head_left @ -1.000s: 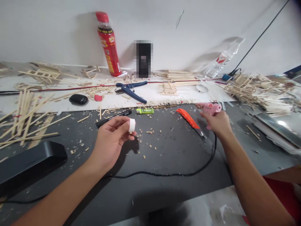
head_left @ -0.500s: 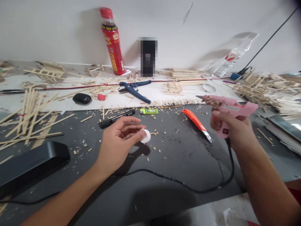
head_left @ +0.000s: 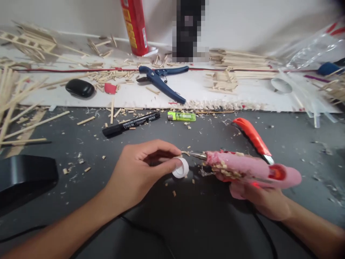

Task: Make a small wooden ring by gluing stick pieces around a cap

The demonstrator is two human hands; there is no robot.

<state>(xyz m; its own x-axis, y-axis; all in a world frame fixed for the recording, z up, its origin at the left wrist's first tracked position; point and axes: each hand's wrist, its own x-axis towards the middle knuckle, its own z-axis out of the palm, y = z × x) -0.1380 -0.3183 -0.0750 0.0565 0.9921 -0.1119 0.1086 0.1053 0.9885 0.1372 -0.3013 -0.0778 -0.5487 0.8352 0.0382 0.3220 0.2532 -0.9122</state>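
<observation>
Between thumb and fingers, my left hand [head_left: 142, 172] pinches a small white bottle cap [head_left: 181, 168], its hollow side turned to the right. My right hand [head_left: 261, 199] is wrapped around the grip of a pink hot glue gun [head_left: 242, 165], partly hidden under its body. The metal nozzle points left and stands just beside the cap, apparently a little apart from it. Bits of wood and glue cling to the gun's side. Behind the gun lies an orange utility knife [head_left: 253, 138] with some blade showing.
A black marker [head_left: 130, 124] and a green lighter [head_left: 181, 116] lie beyond my hands. Blue cutters [head_left: 163, 82], a black mouse-like object [head_left: 80, 88] and a red bottle [head_left: 135, 28] stand farther back. Wooden sticks [head_left: 239, 57] and scraps litter the table. A black cord [head_left: 265, 230] trails below the gun.
The glue gun has swung down and left, bringing its nozzle close to the cap. My left hand keeps the cap pinched. The view has tilted down and come closer.
</observation>
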